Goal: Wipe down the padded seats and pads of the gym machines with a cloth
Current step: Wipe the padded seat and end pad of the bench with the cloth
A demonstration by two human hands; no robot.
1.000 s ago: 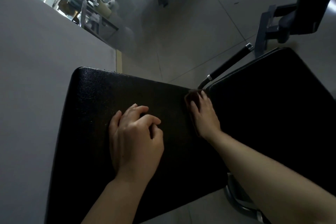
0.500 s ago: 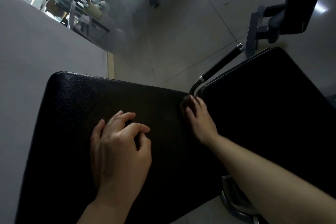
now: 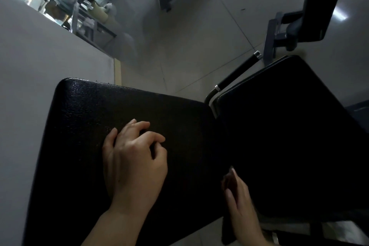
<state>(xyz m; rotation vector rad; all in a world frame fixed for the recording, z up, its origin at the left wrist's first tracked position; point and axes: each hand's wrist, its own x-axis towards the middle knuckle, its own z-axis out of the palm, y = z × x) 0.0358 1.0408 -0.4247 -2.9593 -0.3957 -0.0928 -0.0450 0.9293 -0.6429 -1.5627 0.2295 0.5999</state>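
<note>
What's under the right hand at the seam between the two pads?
The right hand lies flat along the gap between the left pad and right pad. Something dark shows beneath its fingers, possibly the cloth; too dim to confirm.

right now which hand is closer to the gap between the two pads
Right. The right hand lies along the gap, at its near end. The left hand rests flat in the middle of the left pad, well off from it.

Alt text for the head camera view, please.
A person's left hand rests with curled fingers on a black padded seat, while the right hand works at the gap beside a second black pad. Tiled floor and other equipment lie beyond.
</note>
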